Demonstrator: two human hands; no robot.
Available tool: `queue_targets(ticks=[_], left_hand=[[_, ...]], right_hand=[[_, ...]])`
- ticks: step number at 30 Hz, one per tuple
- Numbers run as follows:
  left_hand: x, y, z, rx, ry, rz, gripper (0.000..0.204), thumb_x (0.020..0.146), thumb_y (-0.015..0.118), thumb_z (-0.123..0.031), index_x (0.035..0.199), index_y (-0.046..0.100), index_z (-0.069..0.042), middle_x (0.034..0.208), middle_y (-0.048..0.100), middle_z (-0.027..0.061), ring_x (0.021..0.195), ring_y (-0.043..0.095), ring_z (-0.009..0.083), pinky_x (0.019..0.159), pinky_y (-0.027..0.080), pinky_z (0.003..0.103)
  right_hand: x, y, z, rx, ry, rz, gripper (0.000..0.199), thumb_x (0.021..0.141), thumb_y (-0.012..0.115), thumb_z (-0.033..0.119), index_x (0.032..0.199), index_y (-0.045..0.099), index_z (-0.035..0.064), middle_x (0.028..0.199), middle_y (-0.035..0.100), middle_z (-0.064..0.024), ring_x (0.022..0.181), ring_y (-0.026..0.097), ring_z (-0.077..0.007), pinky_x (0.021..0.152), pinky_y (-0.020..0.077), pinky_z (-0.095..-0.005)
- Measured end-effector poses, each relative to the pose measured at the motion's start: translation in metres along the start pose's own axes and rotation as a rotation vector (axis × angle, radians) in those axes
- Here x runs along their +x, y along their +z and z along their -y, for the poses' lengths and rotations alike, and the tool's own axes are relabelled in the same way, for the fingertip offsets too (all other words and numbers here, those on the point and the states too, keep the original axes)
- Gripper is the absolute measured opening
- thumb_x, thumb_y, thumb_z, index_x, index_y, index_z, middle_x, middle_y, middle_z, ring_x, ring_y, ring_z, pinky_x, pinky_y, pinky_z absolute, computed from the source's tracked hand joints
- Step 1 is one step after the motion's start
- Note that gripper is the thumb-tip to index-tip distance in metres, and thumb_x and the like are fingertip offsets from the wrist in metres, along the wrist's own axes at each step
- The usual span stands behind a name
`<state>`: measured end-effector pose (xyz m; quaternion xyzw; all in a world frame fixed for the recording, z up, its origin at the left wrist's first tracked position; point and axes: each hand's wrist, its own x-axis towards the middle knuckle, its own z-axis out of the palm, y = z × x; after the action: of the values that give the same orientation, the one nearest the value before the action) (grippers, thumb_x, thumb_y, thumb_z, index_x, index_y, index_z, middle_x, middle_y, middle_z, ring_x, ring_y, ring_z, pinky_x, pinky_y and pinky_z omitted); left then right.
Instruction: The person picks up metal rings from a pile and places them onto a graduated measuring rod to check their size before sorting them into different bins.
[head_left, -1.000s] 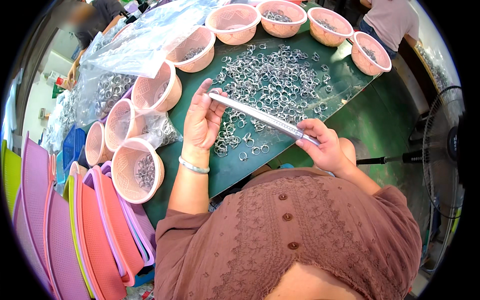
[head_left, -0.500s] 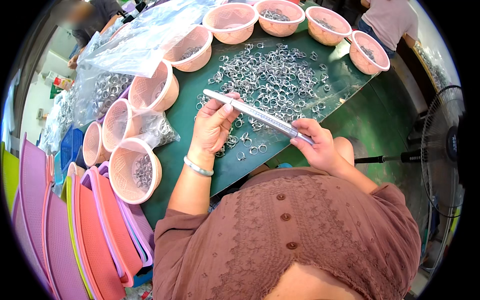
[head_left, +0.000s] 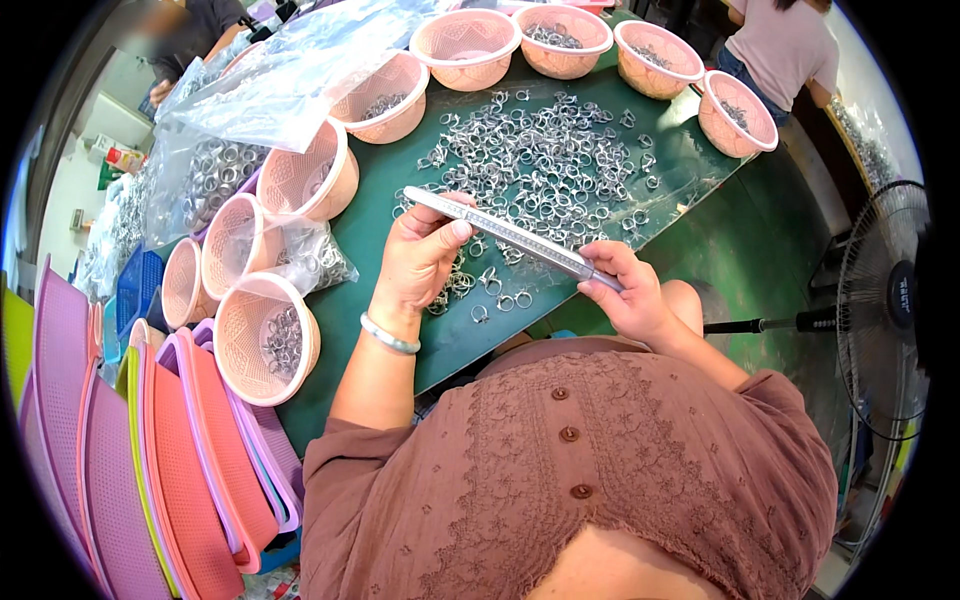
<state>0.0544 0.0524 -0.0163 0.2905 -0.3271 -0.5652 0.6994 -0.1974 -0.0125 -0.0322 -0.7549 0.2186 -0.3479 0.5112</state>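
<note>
A long, tapered metal ring mandrel (head_left: pixel 515 236) with markings along its side slants across my front, above the table. My right hand (head_left: pixel 628 288) is closed round its thick handle end. At the thinner end, my left hand (head_left: pixel 428 250) pinches it between thumb and fingers. By the left thumb a narrow band seems to circle the mandrel; whether it is a ring I cannot tell. Beneath and beyond lies a wide spread of loose silver rings (head_left: pixel 545 160) on the green tabletop (head_left: pixel 375 215), a few of them close to my left wrist.
Pink baskets (head_left: pixel 465 75) curve round the table's far and left sides, several with rings inside. Clear plastic bags (head_left: pixel 250 105) lie at left. Stacked coloured baskets (head_left: pixel 190 450) stand at lower left. A fan (head_left: pixel 885 305) is at right. Other people (head_left: pixel 785 45) are at the back.
Both hands and the mandrel stay almost in place; the left hand has shifted slightly left and down. The whole view has moved a little.
</note>
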Motion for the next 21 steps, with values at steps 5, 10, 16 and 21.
queue_targets(ticks=[5, 10, 16, 21], left_hand=[[0.000, 0.000, -0.001, 0.046, -0.013, -0.026, 0.030, 0.076, 0.062, -0.001, 0.104, 0.055, 0.003, 0.093, 0.059, 0.0065, 0.084, 0.055, 0.0135, 0.076, 0.043, 0.024], [-0.001, 0.002, -0.002, 0.087, -0.006, -0.030, 0.030, 0.075, 0.063, 0.001, 0.104, 0.055, 0.003, 0.091, 0.059, 0.0056, 0.081, 0.054, 0.0118, 0.073, 0.042, 0.022], [-0.001, 0.004, -0.002, 0.104, 0.002, -0.026, 0.027, 0.076, 0.061, 0.001, 0.102, 0.055, 0.003, 0.092, 0.058, 0.0058, 0.080, 0.054, 0.0124, 0.074, 0.043, 0.024], [0.018, 0.000, -0.015, -0.092, 0.080, -0.137, 0.013, 0.082, 0.056, -0.008, 0.093, 0.054, 0.000, 0.087, 0.057, 0.0065, 0.076, 0.054, 0.0138, 0.073, 0.046, 0.026]], right_hand=[[0.000, -0.001, 0.000, 0.031, 0.043, 0.023, 0.031, 0.078, 0.059, -0.002, 0.107, 0.047, 0.0001, 0.086, 0.062, -0.0084, 0.080, 0.056, -0.0089, 0.071, 0.0442, -0.0218], [0.000, -0.003, 0.003, 0.050, 0.061, 0.042, 0.032, 0.079, 0.058, -0.002, 0.108, 0.046, 0.0003, 0.086, 0.061, -0.0076, 0.080, 0.055, -0.0079, 0.071, 0.0436, -0.0215], [-0.001, -0.005, 0.002, 0.032, 0.080, 0.053, 0.030, 0.079, 0.058, -0.001, 0.108, 0.046, 0.0006, 0.086, 0.061, -0.0072, 0.079, 0.055, -0.0079, 0.070, 0.0431, -0.0216], [0.000, -0.011, 0.005, 0.072, 0.078, 0.062, 0.031, 0.079, 0.057, -0.001, 0.108, 0.046, 0.0014, 0.078, 0.059, -0.0038, 0.070, 0.051, -0.0057, 0.063, 0.0399, -0.0196]])
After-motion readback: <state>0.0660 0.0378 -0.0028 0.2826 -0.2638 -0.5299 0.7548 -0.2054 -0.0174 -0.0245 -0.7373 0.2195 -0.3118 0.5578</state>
